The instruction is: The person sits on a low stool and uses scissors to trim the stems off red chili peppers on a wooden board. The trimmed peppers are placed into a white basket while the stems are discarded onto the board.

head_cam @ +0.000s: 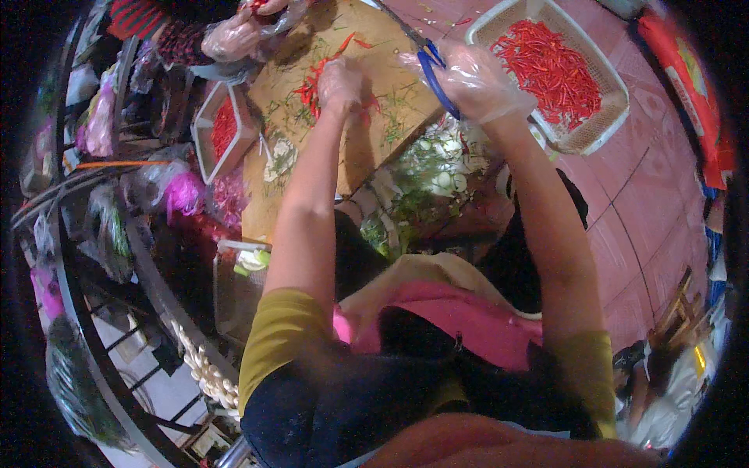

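A wooden board (404, 117) lies before me. My left hand (339, 86), in a clear plastic glove, is down at a small pile of red chilies (316, 79) on it. The hand hides its own fingertips, so I cannot tell whether a chili is gripped. Blue-handled scissors (432, 79) are held in my gloved right hand (483, 82), above the board's right edge. Their dark blades point up and to the left. Green stem bits (395, 126) are strewn around the chilies.
A pale plastic basket (614, 111) of red chilies stands on the pink tiled floor (620, 216) at right. Another person's gloved hand (237, 38) is at the upper left. Below it sits a smaller white basket (202, 146) with red chilies. Vegetable scraps (445, 164) lie beneath the board.
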